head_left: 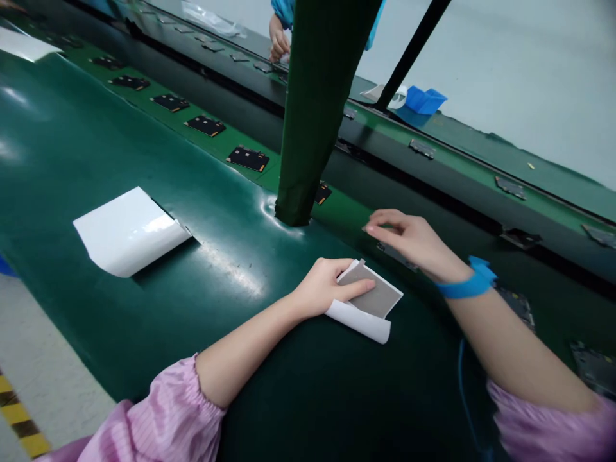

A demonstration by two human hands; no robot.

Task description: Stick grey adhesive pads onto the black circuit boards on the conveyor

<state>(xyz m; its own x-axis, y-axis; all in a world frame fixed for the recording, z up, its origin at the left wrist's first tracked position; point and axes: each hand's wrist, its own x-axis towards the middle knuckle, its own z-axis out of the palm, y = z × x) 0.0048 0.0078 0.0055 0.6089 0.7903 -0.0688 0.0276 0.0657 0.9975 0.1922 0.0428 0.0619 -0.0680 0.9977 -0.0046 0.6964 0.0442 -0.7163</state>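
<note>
My left hand (323,283) is closed on a small stack of grey sheets with white curled backing (373,301), thumb pressed on top, resting on the green mat (96,154). Just beyond it, my right hand (409,240) hovers above a dark part on the conveyor lane. Its fingers are pinched together at the tips; what they hold, if anything, is too small to make out. A blue wrist strap (466,282) circles the right wrist. Both arms wear pink sleeves.
A curled white sheet (128,230) lies on the mat at left. A green post (317,109) stands in the middle. Several black boards (248,158) ride the green conveyor strip. Another person's hand (278,42) works at the far side, near a blue tray (424,100).
</note>
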